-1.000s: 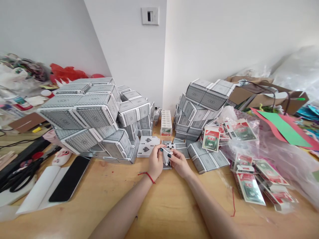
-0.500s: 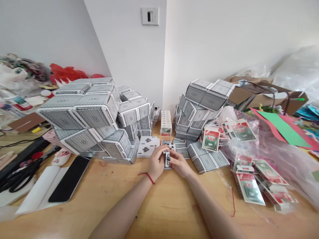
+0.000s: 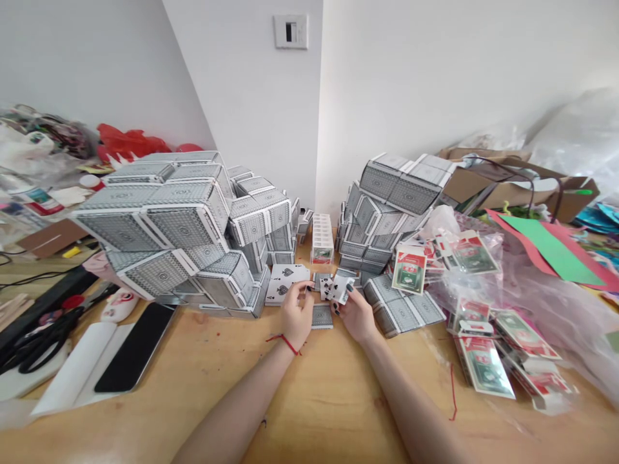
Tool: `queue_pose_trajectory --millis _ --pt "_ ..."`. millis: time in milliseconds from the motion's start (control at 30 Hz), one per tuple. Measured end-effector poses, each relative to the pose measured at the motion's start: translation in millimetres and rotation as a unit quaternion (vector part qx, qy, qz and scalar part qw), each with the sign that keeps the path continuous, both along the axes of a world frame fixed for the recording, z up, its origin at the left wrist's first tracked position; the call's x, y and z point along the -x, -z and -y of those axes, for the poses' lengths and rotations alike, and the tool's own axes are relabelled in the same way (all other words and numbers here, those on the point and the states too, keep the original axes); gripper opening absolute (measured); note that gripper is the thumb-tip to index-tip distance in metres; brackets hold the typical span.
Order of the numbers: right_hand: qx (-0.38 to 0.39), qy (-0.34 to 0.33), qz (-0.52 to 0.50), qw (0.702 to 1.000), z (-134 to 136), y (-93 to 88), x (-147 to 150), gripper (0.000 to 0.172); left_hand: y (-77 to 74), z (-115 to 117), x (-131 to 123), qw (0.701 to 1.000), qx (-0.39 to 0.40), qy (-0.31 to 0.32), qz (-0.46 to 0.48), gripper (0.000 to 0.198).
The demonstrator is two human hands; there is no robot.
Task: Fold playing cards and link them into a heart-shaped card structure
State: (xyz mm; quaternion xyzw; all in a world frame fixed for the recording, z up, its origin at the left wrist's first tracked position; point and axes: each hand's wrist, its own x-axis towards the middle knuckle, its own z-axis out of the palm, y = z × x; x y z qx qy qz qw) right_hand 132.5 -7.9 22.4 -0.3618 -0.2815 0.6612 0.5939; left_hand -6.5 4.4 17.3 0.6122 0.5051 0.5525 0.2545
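Note:
Thumb and fingers of my right hand (image 3: 358, 316) are closed on a playing card (image 3: 343, 287), tilted, its pale face towards me. My left hand (image 3: 296, 316) is pinched beside it; what it grips, if anything, is too small to make out. Between the hands lie playing cards with black pips (image 3: 325, 287). A grey patterned card (image 3: 322, 316) rests back up on the table just below them. To the left, large ace of spades cards (image 3: 285, 283) lie face up. A flat grey folded-card block (image 3: 403, 306) sits right of my right hand.
Tall stacks of grey card blocks stand at left (image 3: 181, 219) and right (image 3: 401, 187). A row of upright card boxes (image 3: 322, 238) is between them. Opened red-green card boxes (image 3: 483, 364) and plastic wrap lie right. A phone (image 3: 136, 348) and black scissors (image 3: 46, 335) lie left.
My hands have moved apart from each other. The card that was between them has come up in my right hand, and the grey card beneath now shows.

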Motion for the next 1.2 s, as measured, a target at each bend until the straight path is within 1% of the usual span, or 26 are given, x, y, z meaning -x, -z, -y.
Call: queue_pose_trajectory --millis 100,167,233,333,467,567,700,867,1067,1167,1200 --pt "-0.007 0.013 0.014 1.0 0.2 -0.1 -2.4 0.031 0.4 -0.4 -0.9 1.0 0.016 -0.008 0.003 0.02" --pt "-0.014 -0.003 0.017 1.0 1.0 -0.2 -2.0 0.032 1.1 -1.1 -1.6 1.0 0.02 -0.019 -0.007 0.019" --pt "-0.018 -0.022 0.004 1.0 1.7 -0.4 -1.2 0.029 2.0 -1.1 -2.6 0.999 0.023 -0.011 -0.029 0.018" --pt "-0.025 -0.032 -0.017 0.999 1.5 -0.5 -1.8 0.025 2.4 1.1 -4.9 0.997 0.017 0.045 -0.064 0.015" --pt "-0.04 -0.013 -0.004 0.999 -0.2 -0.8 -4.9 0.025 -2.4 5.8 -8.5 0.987 -0.005 0.142 -0.072 0.016" --pt "-0.049 -0.002 0.011 0.999 0.1 -0.3 -4.4 0.024 -8.4 7.2 -9.2 0.981 -0.024 0.179 -0.071 0.018" --pt "-0.049 0.006 0.046 0.998 1.6 0.5 -1.0 0.027 -13.5 7.6 -7.8 0.977 -0.032 0.186 -0.102 0.015" --pt "-0.074 -0.012 0.077 0.994 2.6 -1.1 0.6 0.026 -14.7 9.7 -5.8 0.968 0.002 0.207 -0.142 0.013" --pt "-0.085 -0.022 0.075 0.993 2.8 -1.1 -0.6 0.026 -13.6 11.6 -3.5 0.961 -0.005 0.234 -0.146 0.013" --pt "-0.088 -0.021 0.086 0.992 2.2 1.8 -0.7 0.026 -10.2 11.1 -3.8 0.965 -0.004 0.223 -0.139 0.008" --pt "-0.091 -0.02 0.094 0.991 1.8 3.1 -0.6 0.026 -9.0 10.7 -4.3 0.968 -0.001 0.217 -0.13 0.013"
